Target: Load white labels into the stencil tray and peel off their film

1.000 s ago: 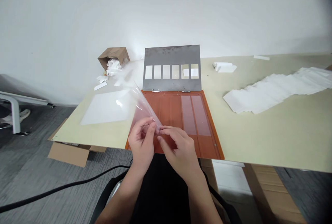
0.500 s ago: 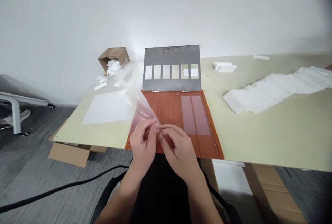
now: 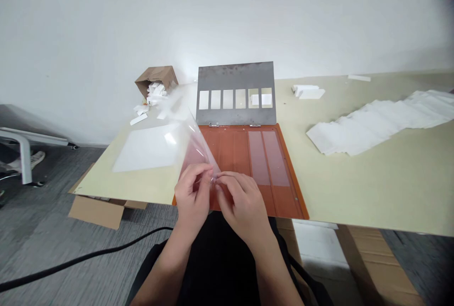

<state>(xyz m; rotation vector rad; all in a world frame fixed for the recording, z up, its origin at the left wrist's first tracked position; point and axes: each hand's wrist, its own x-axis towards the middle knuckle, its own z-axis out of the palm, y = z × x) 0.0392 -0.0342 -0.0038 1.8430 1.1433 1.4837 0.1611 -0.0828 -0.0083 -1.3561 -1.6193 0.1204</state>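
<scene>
Both hands meet over the near edge of an orange-brown tray (image 3: 283, 192). My left hand (image 3: 191, 197) and my right hand (image 3: 241, 202) pinch the near end of a clear plastic film strip (image 3: 193, 143), which rises up and away to the left. Two clear strips (image 3: 267, 157) lie in the tray's right-hand slots. A grey metal plate (image 3: 236, 79) with several rectangular windows stands hinged up at the tray's far edge.
A clear sheet (image 3: 147, 147) lies on the pale table (image 3: 372, 187) to the left. A tipped cardboard box (image 3: 156, 76) spills white scraps behind it. White sheets (image 3: 372, 121) fan out at right, small white blocks (image 3: 308, 92) beyond. A black cable (image 3: 71, 261) crosses the floor.
The raised film strip has swung slightly while both hands stay pinched on its near end. The view has shifted a little; the hands sit slightly nearer to me.
</scene>
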